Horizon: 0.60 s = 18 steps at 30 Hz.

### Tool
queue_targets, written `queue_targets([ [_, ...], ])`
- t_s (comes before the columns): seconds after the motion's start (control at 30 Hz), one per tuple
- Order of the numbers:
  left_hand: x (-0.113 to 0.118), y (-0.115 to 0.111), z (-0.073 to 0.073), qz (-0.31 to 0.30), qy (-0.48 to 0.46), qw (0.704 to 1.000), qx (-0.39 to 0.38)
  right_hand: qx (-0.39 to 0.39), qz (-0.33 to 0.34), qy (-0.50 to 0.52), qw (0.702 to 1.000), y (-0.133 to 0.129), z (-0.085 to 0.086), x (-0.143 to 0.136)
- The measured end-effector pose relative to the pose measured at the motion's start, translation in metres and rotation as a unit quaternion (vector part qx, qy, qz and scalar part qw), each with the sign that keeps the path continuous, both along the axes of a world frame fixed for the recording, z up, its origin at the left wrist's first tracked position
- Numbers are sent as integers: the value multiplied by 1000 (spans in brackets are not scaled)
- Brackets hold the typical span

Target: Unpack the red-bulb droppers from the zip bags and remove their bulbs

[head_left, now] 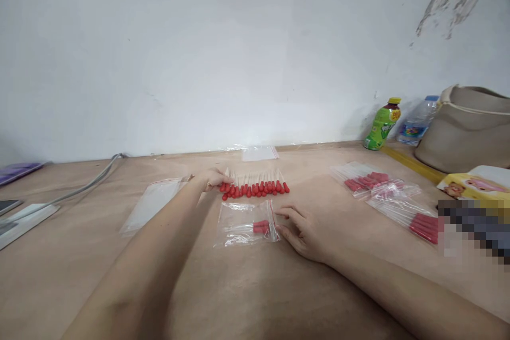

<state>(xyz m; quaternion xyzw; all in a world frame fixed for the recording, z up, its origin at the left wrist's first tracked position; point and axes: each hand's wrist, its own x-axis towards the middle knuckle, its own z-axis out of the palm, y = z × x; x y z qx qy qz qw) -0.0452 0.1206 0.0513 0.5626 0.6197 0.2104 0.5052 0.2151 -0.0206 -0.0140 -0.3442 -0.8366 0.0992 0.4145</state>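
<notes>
A row of droppers [255, 189] with red bulbs and thin clear stems lies on the table, bulbs toward me. My left hand [213, 178] is at the row's left end, its fingers closed round a dropper there. In front of the row lies a clear zip bag [237, 218] with a few red-bulbed droppers [261, 227] inside. My right hand [300, 234] rests beside the bag's red-lined mouth, thumb and fingers apart, holding nothing.
Left lies a stack of flat clear bags [153, 204], with a grey cable [95, 183] beyond. On the right are filled dropper bags [370, 183], another filled bag [422, 226], a green bottle [380, 127], a water bottle [416, 125] and a grey bin [466, 133]. A wall [239, 64] stands behind.
</notes>
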Motion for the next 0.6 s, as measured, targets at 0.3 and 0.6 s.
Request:
queue_targets([
  [0.3,-5,-4,3,15,11,1000,4,2,5,-17,1000,-2,3,1],
  [0.6,3,-12,7,30,58,997,36,-1,11,-24,1000,-1,2,1],
])
